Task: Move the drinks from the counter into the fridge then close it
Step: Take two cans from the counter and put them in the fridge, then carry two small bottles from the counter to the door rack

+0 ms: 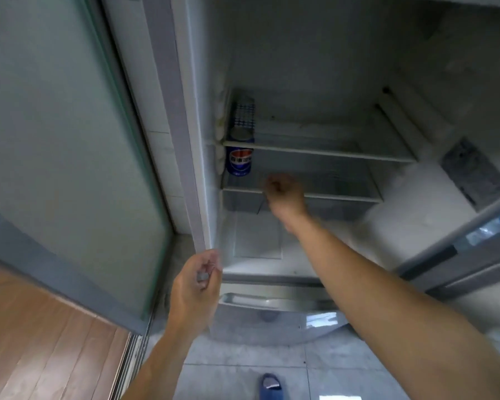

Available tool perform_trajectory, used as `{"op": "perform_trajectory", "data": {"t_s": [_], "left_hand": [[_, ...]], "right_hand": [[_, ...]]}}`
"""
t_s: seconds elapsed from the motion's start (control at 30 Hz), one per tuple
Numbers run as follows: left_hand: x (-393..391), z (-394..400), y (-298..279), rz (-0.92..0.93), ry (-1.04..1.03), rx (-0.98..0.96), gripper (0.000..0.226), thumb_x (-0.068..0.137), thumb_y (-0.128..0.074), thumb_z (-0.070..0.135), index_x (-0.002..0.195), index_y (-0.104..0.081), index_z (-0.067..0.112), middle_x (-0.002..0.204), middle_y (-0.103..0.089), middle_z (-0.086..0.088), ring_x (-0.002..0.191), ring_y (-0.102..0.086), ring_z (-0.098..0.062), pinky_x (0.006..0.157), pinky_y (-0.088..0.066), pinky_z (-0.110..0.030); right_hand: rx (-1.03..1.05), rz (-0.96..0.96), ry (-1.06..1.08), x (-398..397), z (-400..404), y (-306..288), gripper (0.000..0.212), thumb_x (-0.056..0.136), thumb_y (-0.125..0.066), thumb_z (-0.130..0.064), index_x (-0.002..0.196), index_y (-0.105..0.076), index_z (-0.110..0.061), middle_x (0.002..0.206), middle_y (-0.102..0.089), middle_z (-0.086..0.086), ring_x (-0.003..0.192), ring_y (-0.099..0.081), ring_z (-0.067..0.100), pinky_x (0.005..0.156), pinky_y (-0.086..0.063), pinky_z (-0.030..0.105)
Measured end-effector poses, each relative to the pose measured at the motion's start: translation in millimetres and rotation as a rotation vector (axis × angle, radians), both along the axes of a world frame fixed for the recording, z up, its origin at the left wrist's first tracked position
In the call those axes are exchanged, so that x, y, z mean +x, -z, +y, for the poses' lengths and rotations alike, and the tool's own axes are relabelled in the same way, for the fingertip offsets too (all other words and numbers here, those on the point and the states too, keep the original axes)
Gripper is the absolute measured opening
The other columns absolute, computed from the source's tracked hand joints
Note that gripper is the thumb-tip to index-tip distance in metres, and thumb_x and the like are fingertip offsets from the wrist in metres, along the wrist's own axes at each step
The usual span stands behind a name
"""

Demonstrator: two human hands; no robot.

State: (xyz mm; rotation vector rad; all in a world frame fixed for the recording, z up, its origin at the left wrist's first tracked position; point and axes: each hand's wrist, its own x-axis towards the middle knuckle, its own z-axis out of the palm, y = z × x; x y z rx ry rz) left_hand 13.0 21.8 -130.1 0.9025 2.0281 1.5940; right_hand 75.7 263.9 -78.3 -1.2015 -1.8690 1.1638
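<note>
The fingers [274,184] of the right hand [285,194] are curled into a loose fist in front of the lower glass shelf [344,197] of the open white fridge [315,67]; nothing is seen in them. The fingers [211,264] of the left hand [195,284] are loosely curled near the fridge's left edge, and whether anything is pinched cannot be told. A blue drink can [239,161] is stood at the far left of the lower shelf. A blue slipper [270,385] is seen on the tiled floor [228,379].
</note>
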Motion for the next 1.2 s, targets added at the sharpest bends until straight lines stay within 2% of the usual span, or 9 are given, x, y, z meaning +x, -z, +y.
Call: {"op": "perform_trajectory", "data": {"t_s": [0.1,0.2,0.33,0.5,0.63,0.7,0.8,1.0,1.2], "left_hand": [[20,4,11,-0.012,0.039,0.019,0.023,0.092,-0.062,0.003,0.102,-0.065,0.024,0.097,-0.066,0.000,0.083,-0.064,-0.012,0.061,-0.047,-0.007],[49,10,17,0.014,0.140,-0.001,0.022,0.093,-0.063,0.009,0.107,-0.063,0.026,0.098,-0.065,0.008,0.087,-0.065,-0.008,0.063,-0.047,-0.005],[94,20,23,0.023,0.275,-0.070,0.024,0.095,-0.062,0.023,0.117,-0.060,0.032,0.102,-0.065,0.019,0.092,-0.061,0.008,0.066,-0.047,-0.002],[162,21,32,0.009,0.374,-0.120,0.021,0.096,-0.061,0.026,0.114,-0.060,0.038,0.098,-0.066,0.020,0.088,-0.061,0.011,0.068,-0.048,-0.010],[229,11,46,-0.060,0.471,-0.129,0.022,0.096,-0.060,0.018,0.114,-0.062,0.031,0.101,-0.067,0.008,0.091,-0.064,-0.007,0.079,-0.052,-0.029],[268,2,53,-0.143,0.482,-0.168,0.022,0.096,-0.060,0.015,0.116,-0.064,0.024,0.098,-0.067,0.001,0.085,-0.065,-0.013,0.074,-0.057,-0.036],[328,-23,63,-0.236,0.474,-0.207,0.021,0.096,-0.061,0.011,0.115,-0.064,0.020,0.094,-0.067,-0.003,0.076,-0.064,-0.012,0.055,-0.056,-0.024],[434,-64,78,-0.270,0.690,-0.381,0.019,0.097,-0.060,0.015,0.111,-0.063,0.027,0.097,-0.070,-0.005,0.080,-0.065,-0.016,0.060,-0.054,-0.027],[487,-70,99,-0.247,0.790,-0.540,0.013,0.095,-0.064,0.020,0.104,-0.065,0.030,0.096,-0.072,-0.005,0.080,-0.067,-0.015,0.060,-0.054,-0.027]], "right_hand": [[-0.117,0.094,0.051,54,-33,13,0.020,0.097,-0.059,-0.018,0.080,-0.063,-0.028,0.077,-0.069,0.004,0.072,-0.066,0.022,0.068,-0.056,0.039],[-0.185,0.200,0.145,111,-60,25,0.019,0.096,-0.060,-0.012,0.084,-0.066,-0.025,0.069,-0.066,0.000,0.066,-0.063,0.016,0.068,-0.058,0.036],[-0.248,0.246,0.275,191,-89,41,0.014,0.094,-0.061,-0.012,0.092,-0.070,-0.023,0.067,-0.068,-0.005,0.064,-0.065,0.007,0.065,-0.057,0.029],[-0.248,0.280,0.474,301,-132,58,0.017,0.095,-0.060,-0.007,0.089,-0.069,-0.021,0.062,-0.065,-0.002,0.059,-0.059,0.012,0.061,-0.050,0.030],[-0.291,0.341,0.644,399,-189,69,0.010,0.096,-0.060,-0.010,0.096,-0.069,-0.013,0.064,-0.066,-0.005,0.059,-0.061,0.008,0.058,-0.052,0.021],[-0.308,0.336,0.742,453,-225,74,0.010,0.097,-0.059,-0.011,0.100,-0.068,-0.010,0.067,-0.066,0.000,0.058,-0.061,0.006,0.056,-0.052,0.020],[-0.374,0.342,0.948,534,-290,83,0.011,0.097,-0.058,-0.011,0.101,-0.068,-0.010,0.072,-0.066,0.006,0.059,-0.061,0.010,0.057,-0.051,0.026],[-0.509,0.357,1.291,653,-421,110,0.010,0.097,-0.058,-0.013,0.098,-0.068,-0.013,0.080,-0.068,0.009,0.067,-0.063,0.018,0.062,-0.052,0.031],[-0.560,0.443,1.438,700,-463,130,0.010,0.097,-0.059,-0.014,0.095,-0.069,-0.017,0.083,-0.069,0.011,0.070,-0.065,0.022,0.062,-0.055,0.033]]}}
